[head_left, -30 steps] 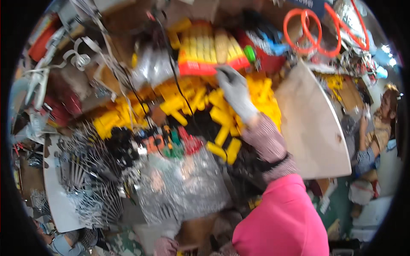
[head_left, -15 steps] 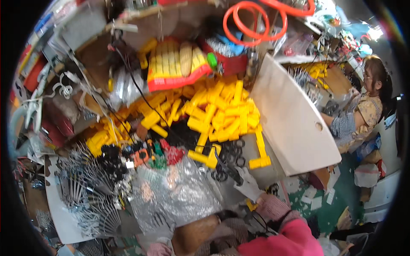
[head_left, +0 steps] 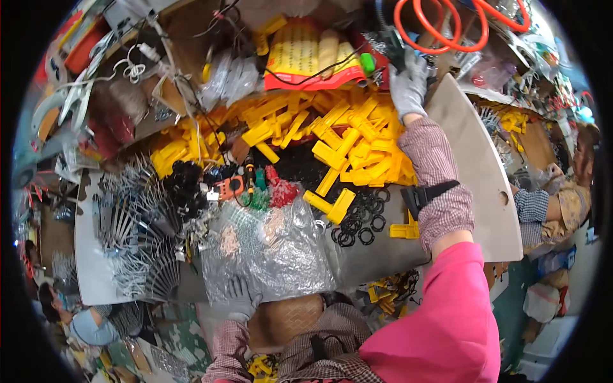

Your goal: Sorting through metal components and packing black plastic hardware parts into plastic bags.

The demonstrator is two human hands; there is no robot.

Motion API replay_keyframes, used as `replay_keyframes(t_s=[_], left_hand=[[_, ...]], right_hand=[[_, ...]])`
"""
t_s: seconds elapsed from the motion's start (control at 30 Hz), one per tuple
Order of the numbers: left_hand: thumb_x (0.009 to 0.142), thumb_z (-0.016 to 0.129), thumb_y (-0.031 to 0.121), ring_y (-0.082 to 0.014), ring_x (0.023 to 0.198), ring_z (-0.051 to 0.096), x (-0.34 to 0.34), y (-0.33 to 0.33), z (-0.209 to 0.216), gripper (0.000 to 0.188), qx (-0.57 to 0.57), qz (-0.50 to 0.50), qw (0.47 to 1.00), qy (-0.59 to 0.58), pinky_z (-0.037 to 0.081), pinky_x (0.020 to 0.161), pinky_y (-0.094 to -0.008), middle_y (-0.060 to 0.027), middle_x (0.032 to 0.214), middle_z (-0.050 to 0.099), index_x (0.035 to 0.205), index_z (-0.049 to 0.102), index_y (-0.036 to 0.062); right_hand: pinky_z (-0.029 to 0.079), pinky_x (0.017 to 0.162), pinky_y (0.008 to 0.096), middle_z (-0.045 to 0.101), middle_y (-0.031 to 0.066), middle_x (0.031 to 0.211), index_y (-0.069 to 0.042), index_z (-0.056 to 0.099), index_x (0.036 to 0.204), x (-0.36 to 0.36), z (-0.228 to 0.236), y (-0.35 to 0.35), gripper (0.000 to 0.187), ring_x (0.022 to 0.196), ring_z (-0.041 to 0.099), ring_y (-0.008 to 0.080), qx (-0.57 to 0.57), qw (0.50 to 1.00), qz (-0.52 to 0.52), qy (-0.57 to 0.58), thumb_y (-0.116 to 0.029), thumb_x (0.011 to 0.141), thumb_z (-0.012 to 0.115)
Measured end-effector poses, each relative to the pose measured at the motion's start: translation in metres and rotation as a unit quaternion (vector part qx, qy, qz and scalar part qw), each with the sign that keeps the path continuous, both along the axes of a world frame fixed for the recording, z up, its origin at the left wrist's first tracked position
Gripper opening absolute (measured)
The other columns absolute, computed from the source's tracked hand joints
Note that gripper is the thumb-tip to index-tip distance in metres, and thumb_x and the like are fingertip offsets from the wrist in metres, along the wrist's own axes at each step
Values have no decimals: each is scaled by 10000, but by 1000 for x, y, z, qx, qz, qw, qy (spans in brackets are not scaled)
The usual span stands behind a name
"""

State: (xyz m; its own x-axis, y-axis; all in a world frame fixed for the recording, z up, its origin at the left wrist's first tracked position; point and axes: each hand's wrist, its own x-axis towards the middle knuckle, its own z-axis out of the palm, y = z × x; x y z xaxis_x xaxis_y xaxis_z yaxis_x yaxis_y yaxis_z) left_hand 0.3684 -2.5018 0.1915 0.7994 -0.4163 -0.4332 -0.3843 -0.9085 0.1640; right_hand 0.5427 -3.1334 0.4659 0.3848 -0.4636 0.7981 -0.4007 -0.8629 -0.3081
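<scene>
My right hand (head_left: 410, 86), in a grey glove, reaches up to the shelf edge at the back. Its fingers are closed around a dark tool (head_left: 396, 59) whose kind I cannot make out. My left hand (head_left: 241, 299), also gloved, lies flat with fingers apart on the near edge of a clear plastic sheet (head_left: 281, 281). Small pinkish parts (head_left: 273, 228) rest on that sheet. A T-shaped yellow plastic part (head_left: 332, 205) sits by itself beside several black rings (head_left: 365, 223). Under my right forearm another yellow part (head_left: 403, 230) is partly covered.
Yellow parts (head_left: 287, 121) are heaped along the back. Metal rods (head_left: 137, 236) fill the left side, near red clips (head_left: 281, 191) and an orange tool (head_left: 230, 187). A pale panel (head_left: 476, 166) stands at the right, with a co-worker (head_left: 555, 204) beyond. An orange hose (head_left: 418, 25) coils above.
My right hand has moved from the table's near right, where it held a black tool, up to the back shelf. My left hand still rests at the sheet's near edge. The view has shifted.
</scene>
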Motion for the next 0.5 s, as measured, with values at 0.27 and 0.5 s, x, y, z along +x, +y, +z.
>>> replay_keyframes(t_s=[0.27,0.5], left_hand=[[794,658,271,-389,1280,401,-14,-100,74,638,-172,75,975,-119,276,1100,-517,-230,1350,450,1328,433,5],[661,759,526,-468,1358,237,18,-290,44,1024,-184,-156,964,-109,195,1126,-544,-227,1488,269,1445,301,52]], right_hand=[[316,1052,496,427,272,1304,-65,367,1412,-124,-92,68,588,1210,393,446,19,986,164,37,-174,882,599],[188,1091,628,241,170,1483,-179,286,1461,-234,-278,191,897,1325,184,519,273,892,152,328,-361,728,770]])
